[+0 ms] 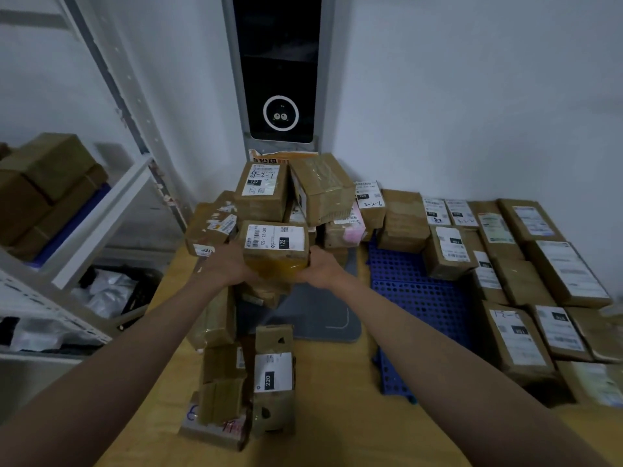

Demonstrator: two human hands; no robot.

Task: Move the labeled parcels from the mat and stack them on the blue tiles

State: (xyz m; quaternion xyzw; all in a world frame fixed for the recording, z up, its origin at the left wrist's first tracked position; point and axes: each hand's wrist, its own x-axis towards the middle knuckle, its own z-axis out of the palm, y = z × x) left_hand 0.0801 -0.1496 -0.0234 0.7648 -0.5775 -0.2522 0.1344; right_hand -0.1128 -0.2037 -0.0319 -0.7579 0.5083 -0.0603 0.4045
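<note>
Floor: grey mat left of blue tiles.
Hands: your left hand and right hand clasp the parcel sides.
Handling: probably stiff, light; support its base.

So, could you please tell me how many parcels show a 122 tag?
2: the near parcel, held between the left hand and right hand; the rear parcel, directly behind it. Other tags are blurred or possibly hidden.

Walls: plain white wall behind the tall grey kiosk with black screen.
Furniture: white metal shelving rack left of kiosk.
Floor: yellowish wooden floor before kiosk.
</note>
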